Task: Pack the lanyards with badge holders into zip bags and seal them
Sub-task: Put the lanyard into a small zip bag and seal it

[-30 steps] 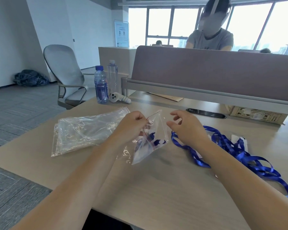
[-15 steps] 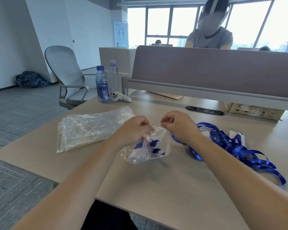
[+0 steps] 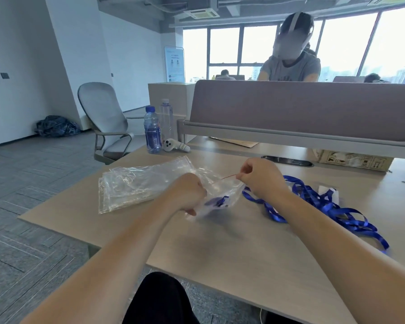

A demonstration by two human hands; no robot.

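Note:
A small clear zip bag [image 3: 222, 195] with a red seal line holds a folded blue lanyard and a white badge holder. It lies over the table's middle between my hands. My left hand [image 3: 188, 194] grips its lower left part. My right hand [image 3: 258, 176] pinches the right end of the red zip strip. To the right lies a heap of loose blue lanyards [image 3: 325, 202] with a white badge holder [image 3: 327, 194]. A stack of empty clear zip bags [image 3: 136, 183] rests to the left.
Two water bottles [image 3: 153, 130] and a white controller [image 3: 174, 146] stand at the table's far left. A cardboard box [image 3: 353, 161] sits under the grey divider [image 3: 302, 108]. A person sits behind the divider. A grey chair [image 3: 103, 120] stands left of the table.
My right hand came to the bag's top and then slid right along the red strip. My left hand dropped to the bag's lower left. The bag now lies flatter.

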